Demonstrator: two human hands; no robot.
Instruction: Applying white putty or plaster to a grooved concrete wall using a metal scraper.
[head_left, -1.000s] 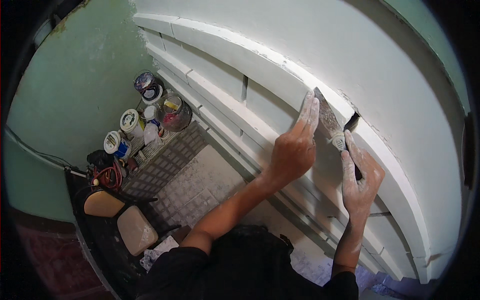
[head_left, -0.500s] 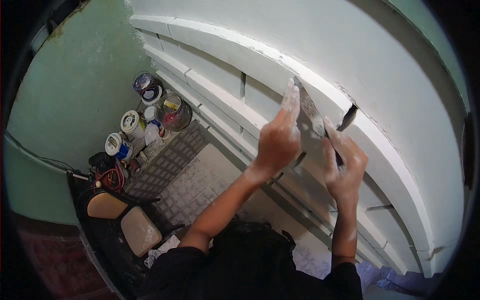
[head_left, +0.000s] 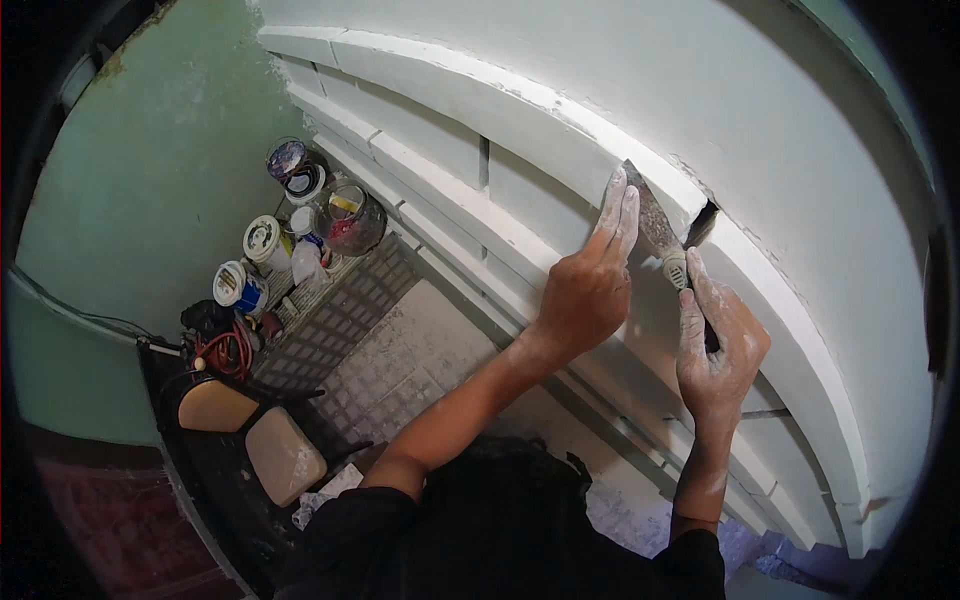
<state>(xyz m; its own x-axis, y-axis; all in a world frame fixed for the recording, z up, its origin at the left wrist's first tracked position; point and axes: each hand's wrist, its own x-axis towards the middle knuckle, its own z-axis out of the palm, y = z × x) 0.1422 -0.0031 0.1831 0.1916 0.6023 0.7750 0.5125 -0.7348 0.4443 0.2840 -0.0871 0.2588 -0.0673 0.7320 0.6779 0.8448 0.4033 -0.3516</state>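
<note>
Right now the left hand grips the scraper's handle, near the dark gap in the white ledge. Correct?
No, wrong hand: in the head view the right hand grips the scraper's handle, near the dark gap in the white ledge.

"What carries the things, away to the left of your left hand (head_left: 585, 295)?"
"A worn, narrow ledge (head_left: 308, 292), well apart from that hand. White tubs (head_left: 265, 243) and a clear round container (head_left: 350, 222) stand close together on it; of these, the container is nearest my fingers."
"And lower than your hands?"
"The pale, dusty floor (head_left: 415, 345), left of my forearm. I see a tan-seated chair (head_left: 285, 455) farther left, its feet hidden."
</note>
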